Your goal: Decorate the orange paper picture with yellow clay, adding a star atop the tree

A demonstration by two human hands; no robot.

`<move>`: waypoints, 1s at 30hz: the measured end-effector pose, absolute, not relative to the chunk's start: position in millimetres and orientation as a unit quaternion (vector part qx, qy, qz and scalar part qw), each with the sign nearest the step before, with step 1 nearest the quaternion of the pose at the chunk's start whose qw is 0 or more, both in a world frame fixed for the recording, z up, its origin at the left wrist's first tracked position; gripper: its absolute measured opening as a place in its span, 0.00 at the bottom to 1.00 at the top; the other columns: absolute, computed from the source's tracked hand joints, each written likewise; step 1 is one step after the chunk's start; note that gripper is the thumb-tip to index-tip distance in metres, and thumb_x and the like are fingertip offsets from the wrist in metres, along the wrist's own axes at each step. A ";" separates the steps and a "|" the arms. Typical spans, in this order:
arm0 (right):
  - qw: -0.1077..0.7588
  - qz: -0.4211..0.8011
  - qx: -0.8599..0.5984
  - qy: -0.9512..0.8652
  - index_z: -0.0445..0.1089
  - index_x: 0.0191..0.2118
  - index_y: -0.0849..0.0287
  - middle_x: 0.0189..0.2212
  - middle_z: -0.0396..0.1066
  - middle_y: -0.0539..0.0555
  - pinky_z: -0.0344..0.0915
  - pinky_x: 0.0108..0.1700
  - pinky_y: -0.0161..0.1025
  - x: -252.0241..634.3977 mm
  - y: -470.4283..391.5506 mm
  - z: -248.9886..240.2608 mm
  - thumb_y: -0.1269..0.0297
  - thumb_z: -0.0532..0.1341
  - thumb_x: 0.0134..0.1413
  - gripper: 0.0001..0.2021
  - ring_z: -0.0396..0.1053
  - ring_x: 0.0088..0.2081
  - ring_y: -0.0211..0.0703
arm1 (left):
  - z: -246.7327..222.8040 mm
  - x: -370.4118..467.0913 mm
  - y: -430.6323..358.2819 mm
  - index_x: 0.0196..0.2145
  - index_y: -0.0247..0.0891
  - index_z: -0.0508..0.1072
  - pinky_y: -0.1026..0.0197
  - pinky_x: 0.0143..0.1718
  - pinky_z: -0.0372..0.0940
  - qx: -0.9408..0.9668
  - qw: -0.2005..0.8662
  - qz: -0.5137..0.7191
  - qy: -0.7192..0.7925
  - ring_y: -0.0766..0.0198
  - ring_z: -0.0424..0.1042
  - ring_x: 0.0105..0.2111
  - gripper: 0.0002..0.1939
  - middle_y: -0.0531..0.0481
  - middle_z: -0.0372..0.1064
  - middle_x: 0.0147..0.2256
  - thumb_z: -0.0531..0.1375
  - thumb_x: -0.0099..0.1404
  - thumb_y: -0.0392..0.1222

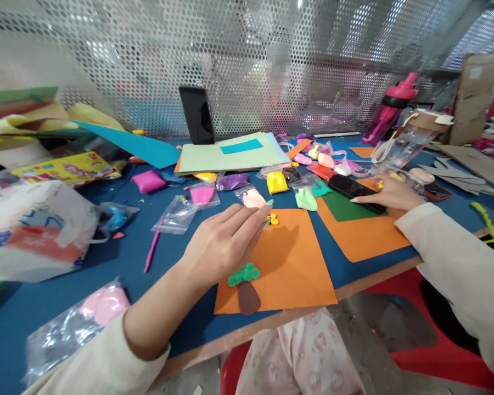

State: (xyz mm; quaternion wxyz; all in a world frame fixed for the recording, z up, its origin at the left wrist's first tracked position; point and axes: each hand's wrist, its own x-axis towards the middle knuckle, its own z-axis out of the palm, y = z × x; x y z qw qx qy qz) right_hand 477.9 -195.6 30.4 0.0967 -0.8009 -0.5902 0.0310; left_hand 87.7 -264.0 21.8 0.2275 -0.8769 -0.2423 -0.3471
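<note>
"Where is the clay picture?"

"On the orange paper sheet [298, 271], at the table's near edge. A green clay crown [244, 274] and a brown trunk [249, 298] sit in the sheet's near left corner, and a small yellow clay piece [274, 219] lies towards its far edge."

"And the left hand [220, 241]?"

"It's over the left part of the sheet, fingertips right beside that yellow piece. The fingers are close together, but from here I can't tell whether they pinch anything."

"What about the right hand [389, 193]?"

"Off to the right of the sheet, at a black phone [354, 189] lying flat on a green sheet [346, 213], which overlaps another orange sheet [366, 241]. One digit stretches onto the phone, and a yellow bit [380, 185] shows by the other fingers. Whether they grip it, I can't tell."

"What else is around?"

"Just beyond the sheet, a yellow clay packet [277, 182] and a pale green clay packet [307, 199]. Well to its left, a pink modelling tool [153, 247]; farther left, a white plastic bag [37, 230]."
</note>
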 end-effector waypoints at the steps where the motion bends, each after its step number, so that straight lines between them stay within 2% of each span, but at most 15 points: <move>1: 0.107 0.024 -0.798 -0.593 0.64 0.52 0.69 0.52 0.64 0.72 0.61 0.50 0.54 478.3 -197.4 31.7 0.42 0.68 0.29 0.44 0.64 0.51 0.67 | 21.6 87.0 -263.5 0.47 0.27 0.65 0.61 0.33 0.68 -0.875 0.227 -0.350 -0.245 0.61 0.72 0.33 0.13 0.41 0.73 0.34 0.52 0.65 0.29; 4: 0.158 -0.011 -0.762 -0.628 0.65 0.49 0.66 0.50 0.65 0.70 0.61 0.50 0.53 467.9 -208.8 36.2 0.45 0.67 0.32 0.38 0.64 0.50 0.66 | 26.6 78.5 -261.7 0.46 0.29 0.66 0.62 0.32 0.68 -0.876 0.238 -0.342 -0.243 0.62 0.73 0.32 0.11 0.43 0.74 0.34 0.52 0.66 0.30; 6: 0.208 -0.043 -0.711 -0.670 0.64 0.50 0.61 0.51 0.65 0.64 0.60 0.52 0.50 451.1 -221.1 37.5 0.48 0.59 0.47 0.27 0.63 0.53 0.59 | 34.9 65.6 -261.1 0.41 0.32 0.68 0.64 0.28 0.66 -0.878 0.260 -0.320 -0.242 0.64 0.72 0.28 0.07 0.47 0.73 0.31 0.53 0.67 0.35; 7: 0.224 -0.049 -0.682 -0.695 0.64 0.49 0.58 0.50 0.66 0.62 0.62 0.49 0.47 440.9 -227.9 37.2 0.50 0.54 0.52 0.22 0.64 0.52 0.56 | 39.6 57.2 -261.3 0.37 0.34 0.69 0.64 0.26 0.64 -0.876 0.270 -0.310 -0.251 0.65 0.70 0.26 0.06 0.50 0.72 0.27 0.54 0.67 0.37; 10: 0.244 -0.054 -0.598 -0.762 0.67 0.44 0.55 0.38 0.68 0.58 0.64 0.42 0.46 408.9 -245.9 34.4 0.53 0.49 0.57 0.17 0.68 0.40 0.52 | 48.5 29.6 -265.0 0.28 0.37 0.68 0.66 0.22 0.59 -0.847 0.272 -0.327 -0.319 0.69 0.65 0.21 0.11 0.56 0.64 0.20 0.56 0.67 0.44; 13: 0.259 -0.036 -0.512 -0.818 0.69 0.39 0.51 0.30 0.65 0.55 0.63 0.39 0.45 378.9 -251.1 34.4 0.54 0.49 0.58 0.14 0.67 0.34 0.49 | 41.4 9.6 -269.3 0.26 0.36 0.67 0.67 0.22 0.57 -0.836 0.244 -0.297 -0.391 0.70 0.64 0.21 0.16 0.54 0.64 0.20 0.49 0.70 0.40; 16: 0.348 -0.050 -0.374 -0.859 0.71 0.35 0.53 0.26 0.61 0.54 0.62 0.32 0.43 349.6 -239.7 37.3 0.61 0.49 0.58 0.13 0.64 0.28 0.46 | 20.9 2.0 -269.7 0.30 0.35 0.70 0.65 0.25 0.63 -0.847 0.242 -0.242 -0.407 0.65 0.69 0.25 0.15 0.50 0.69 0.24 0.48 0.70 0.40; 17: 0.369 -0.060 -0.343 -0.862 0.71 0.33 0.54 0.26 0.61 0.53 0.62 0.31 0.42 340.2 -233.7 37.6 0.61 0.50 0.58 0.13 0.64 0.28 0.45 | 13.5 1.2 -268.8 0.35 0.34 0.71 0.64 0.28 0.65 -0.856 0.236 -0.224 -0.403 0.63 0.71 0.28 0.14 0.48 0.72 0.27 0.48 0.70 0.41; 19: 0.387 -0.076 -0.328 -0.858 0.71 0.29 0.54 0.25 0.61 0.54 0.62 0.31 0.41 324.0 -222.0 35.6 0.61 0.51 0.57 0.13 0.64 0.29 0.44 | 1.4 0.0 -267.1 0.38 0.35 0.72 0.63 0.31 0.69 -0.873 0.222 -0.194 -0.388 0.63 0.74 0.31 0.14 0.47 0.74 0.31 0.47 0.70 0.41; 22: 0.396 -0.075 -0.328 -0.854 0.69 0.25 0.52 0.24 0.61 0.53 0.61 0.30 0.42 312.5 -211.2 26.0 0.60 0.52 0.56 0.13 0.63 0.28 0.45 | -6.4 -1.1 -268.9 0.38 0.37 0.73 0.61 0.37 0.71 -0.885 0.214 -0.174 -0.376 0.61 0.76 0.35 0.14 0.47 0.76 0.36 0.48 0.69 0.39; 26: 0.409 -0.042 -0.347 -0.843 0.69 0.23 0.51 0.22 0.61 0.52 0.61 0.28 0.41 320.2 -208.6 11.3 0.59 0.52 0.56 0.14 0.63 0.26 0.44 | -4.1 3.7 -282.2 0.44 0.32 0.72 0.56 0.42 0.72 -0.886 0.216 -0.153 -0.380 0.55 0.75 0.43 0.18 0.41 0.75 0.42 0.46 0.70 0.42; 30: 0.443 0.003 -0.381 -0.811 0.69 0.23 0.53 0.22 0.61 0.52 0.62 0.28 0.41 328.7 -203.7 7.1 0.59 0.50 0.60 0.18 0.64 0.25 0.42 | -4.7 11.6 -283.0 0.52 0.28 0.67 0.58 0.50 0.69 -0.896 0.150 -0.096 -0.406 0.58 0.68 0.52 0.24 0.40 0.67 0.52 0.40 0.71 0.44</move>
